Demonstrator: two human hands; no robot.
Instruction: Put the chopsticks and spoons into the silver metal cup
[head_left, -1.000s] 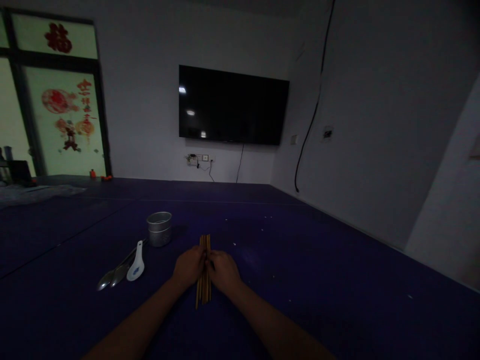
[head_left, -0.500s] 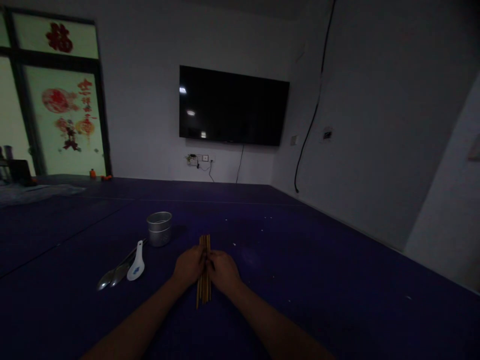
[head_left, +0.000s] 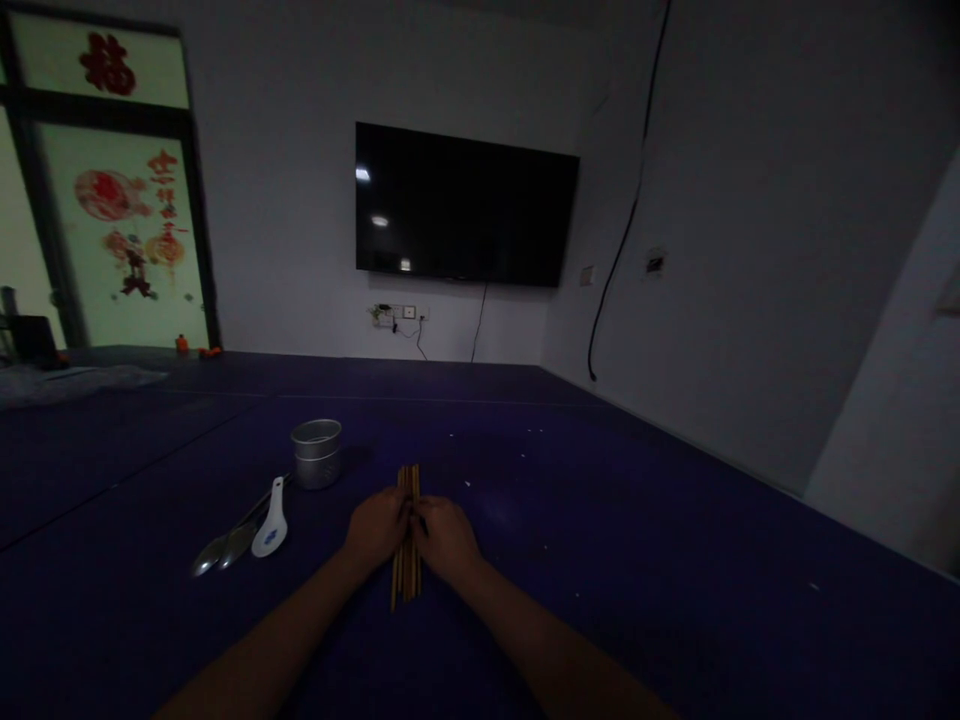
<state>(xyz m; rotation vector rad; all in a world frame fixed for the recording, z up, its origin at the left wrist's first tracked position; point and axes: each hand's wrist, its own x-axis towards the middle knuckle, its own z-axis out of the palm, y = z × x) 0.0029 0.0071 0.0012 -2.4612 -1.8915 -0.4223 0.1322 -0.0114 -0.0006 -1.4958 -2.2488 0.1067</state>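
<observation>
A bundle of several wooden chopsticks (head_left: 407, 575) lies lengthwise on the purple surface, pointing away from me. My left hand (head_left: 377, 525) is closed on its left side, and my right hand (head_left: 444, 535) grips it from the right. The fingers of both hands meet over the middle of the bundle and hide that part. The chopstick ends stick out beyond and below my hands, slightly uneven. To the left stands a grey metal cup (head_left: 316, 455). Near it lie a white soup spoon (head_left: 271, 530) with a blue mark and two metal spoons (head_left: 236, 545).
Small white scraps (head_left: 468, 484) dot the purple surface (head_left: 637, 560). Clear plastic sheeting (head_left: 82, 383) lies at the far left, with small orange objects (head_left: 182, 343) near the door. A television (head_left: 465, 205) hangs on the far wall, and a black cable (head_left: 619, 260) dangles at the right.
The whole view has shifted very slightly, so everything sits a little higher. Both hands stay in place on the chopsticks, and the cup and spoons have not moved.
</observation>
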